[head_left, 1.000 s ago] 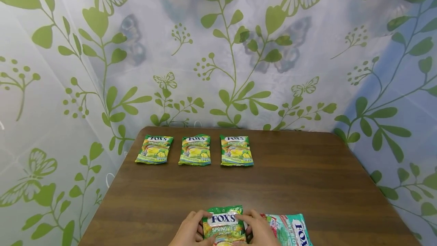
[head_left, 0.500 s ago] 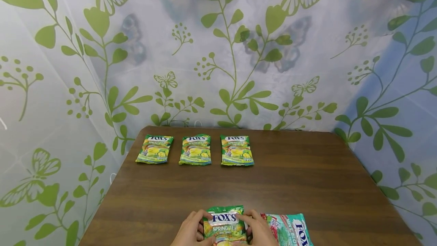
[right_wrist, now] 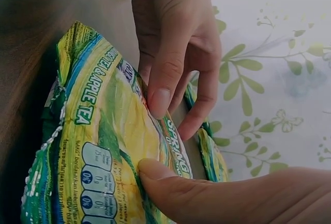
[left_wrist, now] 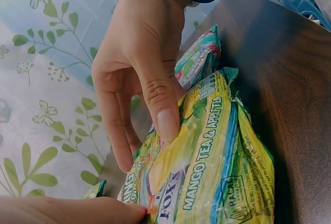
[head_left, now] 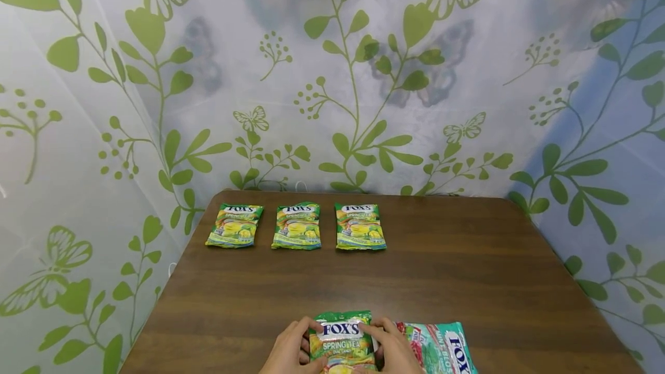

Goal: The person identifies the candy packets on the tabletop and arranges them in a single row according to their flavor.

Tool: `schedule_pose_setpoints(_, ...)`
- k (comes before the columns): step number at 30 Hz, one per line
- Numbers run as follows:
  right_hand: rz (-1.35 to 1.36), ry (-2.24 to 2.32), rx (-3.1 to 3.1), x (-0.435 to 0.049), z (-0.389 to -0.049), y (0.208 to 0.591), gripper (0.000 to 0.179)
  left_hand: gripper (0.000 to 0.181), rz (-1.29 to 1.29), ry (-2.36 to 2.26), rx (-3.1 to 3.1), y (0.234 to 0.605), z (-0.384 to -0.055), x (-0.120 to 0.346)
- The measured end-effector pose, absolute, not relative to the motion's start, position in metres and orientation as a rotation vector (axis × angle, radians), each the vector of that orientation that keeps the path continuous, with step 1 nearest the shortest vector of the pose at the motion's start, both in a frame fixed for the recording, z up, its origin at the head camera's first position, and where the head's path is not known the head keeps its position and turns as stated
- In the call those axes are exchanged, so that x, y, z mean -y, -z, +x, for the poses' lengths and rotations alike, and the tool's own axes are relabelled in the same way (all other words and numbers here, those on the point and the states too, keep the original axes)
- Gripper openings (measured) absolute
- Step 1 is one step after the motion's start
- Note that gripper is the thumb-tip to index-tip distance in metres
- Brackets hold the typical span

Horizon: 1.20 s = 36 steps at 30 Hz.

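Observation:
A green and yellow bag of Fox's Spring Tea candy (head_left: 341, 346) is at the near edge of the head view, its printed front facing up. My left hand (head_left: 292, 348) grips its left side, with the thumb on the front. On the right side my right hand (head_left: 397, 350) holds it the same way. Up close in the left wrist view, the bag (left_wrist: 207, 146) looks plump and crinkled, and both thumbs press on its face. In the right wrist view, nutrition print shows on the bag (right_wrist: 98, 131). The fingers beneath the bag are mostly hidden.
Three matching Spring Tea bags stand in a row at the back left of the brown table (head_left: 441, 270): left bag (head_left: 235, 225), middle bag (head_left: 296, 226), right bag (head_left: 359, 227). A teal Fox's bag (head_left: 441, 346) lies beside my right hand. A leaf-patterned curtain (head_left: 332, 74) surrounds the table.
Both hands keep their grip on the candy bag almost unmoved. The head view has shifted very slightly.

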State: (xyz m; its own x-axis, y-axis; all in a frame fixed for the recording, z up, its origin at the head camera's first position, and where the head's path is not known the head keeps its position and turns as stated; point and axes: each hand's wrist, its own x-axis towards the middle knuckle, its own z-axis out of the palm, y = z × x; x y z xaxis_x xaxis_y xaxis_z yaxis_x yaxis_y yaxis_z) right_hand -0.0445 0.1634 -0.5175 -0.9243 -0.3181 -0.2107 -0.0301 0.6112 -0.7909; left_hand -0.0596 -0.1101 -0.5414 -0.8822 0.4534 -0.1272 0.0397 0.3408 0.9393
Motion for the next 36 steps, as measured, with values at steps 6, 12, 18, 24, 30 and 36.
schedule_pose_setpoints(6,-0.314,1.239,-2.519,-0.165,-0.045,0.522,0.069,0.036,0.446,-1.571,-2.226,0.537,-0.060,0.110)
schedule_pose_setpoints(12,-0.292,1.261,-2.492,-0.165,-0.045,0.520,0.069,0.036,0.424,-1.578,-2.222,0.534,-0.059,0.109)
schedule_pose_setpoints(18,-0.276,1.268,-2.488,-0.165,-0.044,0.516,0.069,0.036,0.421,-1.590,-2.221,0.535,-0.058,0.108)
schedule_pose_setpoints(24,-0.247,1.247,-2.495,-0.164,-0.044,0.513,0.070,0.036,0.411,-1.617,-2.202,0.534,-0.058,0.106)
schedule_pose_setpoints(30,-0.247,1.293,-2.478,-0.166,-0.042,0.510,0.069,0.037,0.390,-1.628,-2.181,0.530,-0.058,0.104)
schedule_pose_setpoints(36,-0.250,1.344,-2.495,-0.167,-0.041,0.506,0.069,0.038,0.367,-1.623,-2.171,0.526,-0.061,0.100)
